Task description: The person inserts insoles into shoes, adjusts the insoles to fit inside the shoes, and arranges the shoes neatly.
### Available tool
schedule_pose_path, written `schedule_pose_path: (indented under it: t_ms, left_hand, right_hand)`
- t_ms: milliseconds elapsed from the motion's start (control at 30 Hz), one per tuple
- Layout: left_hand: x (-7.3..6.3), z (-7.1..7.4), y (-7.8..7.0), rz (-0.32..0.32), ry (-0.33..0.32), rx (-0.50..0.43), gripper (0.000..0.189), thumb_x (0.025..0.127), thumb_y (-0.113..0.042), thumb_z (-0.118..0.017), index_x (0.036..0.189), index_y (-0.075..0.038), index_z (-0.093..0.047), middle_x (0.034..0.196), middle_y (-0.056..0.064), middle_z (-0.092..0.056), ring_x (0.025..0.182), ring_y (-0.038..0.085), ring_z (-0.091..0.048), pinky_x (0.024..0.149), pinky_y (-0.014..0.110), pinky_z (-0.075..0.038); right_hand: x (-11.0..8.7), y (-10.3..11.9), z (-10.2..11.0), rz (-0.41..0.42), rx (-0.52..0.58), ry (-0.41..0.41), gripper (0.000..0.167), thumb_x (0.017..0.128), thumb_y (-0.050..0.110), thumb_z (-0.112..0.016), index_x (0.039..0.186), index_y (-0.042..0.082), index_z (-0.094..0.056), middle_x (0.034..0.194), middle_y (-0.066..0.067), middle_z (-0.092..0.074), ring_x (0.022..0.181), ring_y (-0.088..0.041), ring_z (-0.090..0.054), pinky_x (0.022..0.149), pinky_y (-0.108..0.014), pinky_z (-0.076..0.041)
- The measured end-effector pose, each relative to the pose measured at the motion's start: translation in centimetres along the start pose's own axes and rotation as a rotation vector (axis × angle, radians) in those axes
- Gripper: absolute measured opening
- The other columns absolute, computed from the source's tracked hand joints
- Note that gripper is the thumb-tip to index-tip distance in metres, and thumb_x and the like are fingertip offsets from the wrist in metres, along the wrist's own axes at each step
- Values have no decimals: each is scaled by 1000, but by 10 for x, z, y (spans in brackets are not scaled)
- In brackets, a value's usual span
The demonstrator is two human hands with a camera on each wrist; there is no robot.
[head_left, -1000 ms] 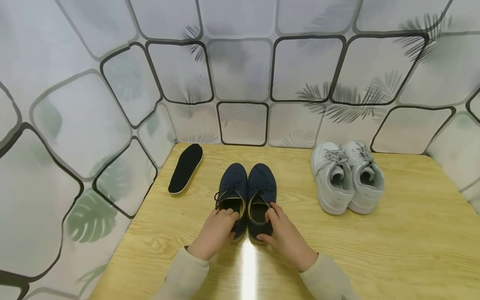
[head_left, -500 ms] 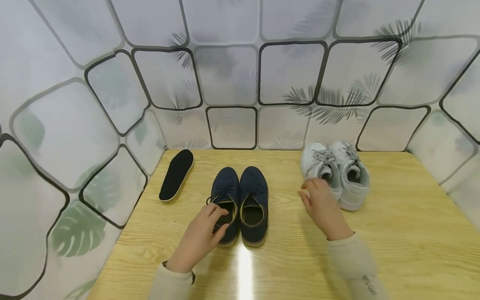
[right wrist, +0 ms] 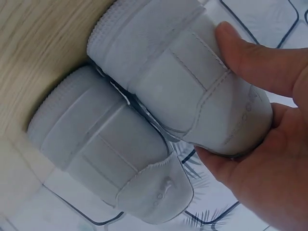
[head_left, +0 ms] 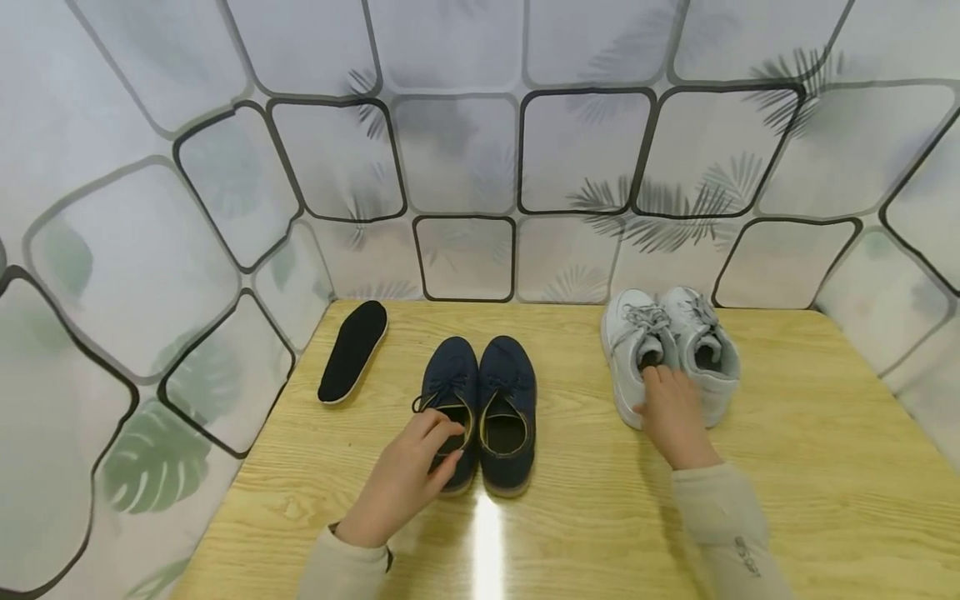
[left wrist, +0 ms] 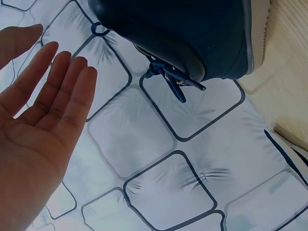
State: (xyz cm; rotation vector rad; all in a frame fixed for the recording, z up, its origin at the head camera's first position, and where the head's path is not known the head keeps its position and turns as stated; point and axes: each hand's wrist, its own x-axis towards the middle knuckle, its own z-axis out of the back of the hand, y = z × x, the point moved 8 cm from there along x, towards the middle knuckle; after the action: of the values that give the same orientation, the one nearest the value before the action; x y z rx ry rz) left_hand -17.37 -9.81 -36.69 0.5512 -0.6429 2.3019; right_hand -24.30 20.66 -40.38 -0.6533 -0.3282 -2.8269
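As the right hand (head_left: 675,415) pinches a white lace-up sneaker (head_left: 624,367) at the heel between thumb and fingers, gripping seems the step, the next needing firmness; the left hand (head_left: 401,475), fingers loose, hovers near a navy canvas shoe (head_left: 453,367).

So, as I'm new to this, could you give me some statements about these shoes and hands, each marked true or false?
1. The right hand grips a white shoe by its heel. True.
2. In the head view, the black insole lies left of the dark blue shoes. True.
3. The dark blue shoes stand far apart. False: they stand close side by side.
4. The left hand is holding the black insole. False: it holds nothing, near the dark blue shoes.
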Motion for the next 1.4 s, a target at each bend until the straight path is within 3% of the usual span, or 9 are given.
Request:
schedule_pose_path:
  t_ms: [367,800,1067,1400]
  left_hand:
    - [-2,-6,1,10,33,-27,26,81,-5,-76,105,-7,-66,97,1,-56,80,10,-51,66,24,-47]
    - [-3,-8,0,10,28,-41,25,81,-5,-76,105,-7,-66,95,3,-58,76,9,-50,62,23,-45]
    - [-4,-7,-3,-20,-12,-42,26,81,-3,-75,105,-7,-66,94,3,-59,79,11,-53,64,23,-47]
    - [-3,-3,-7,-52,-53,-49,28,79,-1,-75,106,-5,-65,94,4,-60,81,13,-56,66,23,-48]
  right_hand:
    - [-2,17,-5,24,47,31,42,66,-5,-82,92,-8,-49,82,-20,-52,77,-41,-49,71,-50,-40]
    - [-16,57,-5,97,-3,-8,48,58,-2,-87,90,-5,-51,78,-16,-50,75,-37,-49,69,-46,-42]
    - [-27,84,-1,141,-36,-29,52,54,1,-90,84,-2,-48,74,-12,-46,69,-32,-46,63,-42,-41]
    - [-44,106,-1,159,-45,-12,52,55,8,-90,85,0,-48,76,-9,-44,71,-29,-45,66,-40,-42]
